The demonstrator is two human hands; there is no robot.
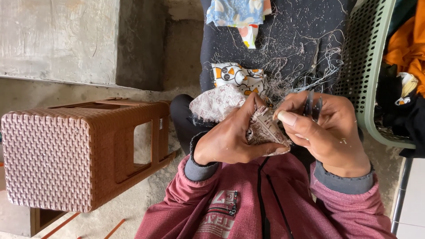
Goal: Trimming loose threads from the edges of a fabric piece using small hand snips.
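My left hand (230,139) pinches a small piece of patterned pinkish-white fabric (221,102) close to my chest. My right hand (321,128) holds a small dark metal tool, likely thread snips (312,106), against the same fabric, thumb pressed near the cloth's edge. Both hands meet over my lap, above a dark cloth (283,35) strewn with loose thread clippings (305,62). An orange, black and white printed fabric piece (237,76) lies just beyond the hands. Another colourful printed scrap (239,15) lies farther out on the dark cloth.
A brown woven-pattern plastic stool (66,155) lies on its side at the left on the concrete floor. A green perforated plastic basket (369,71) holding orange and dark garments (407,48) stands at the right. A concrete wall (57,40) runs behind.
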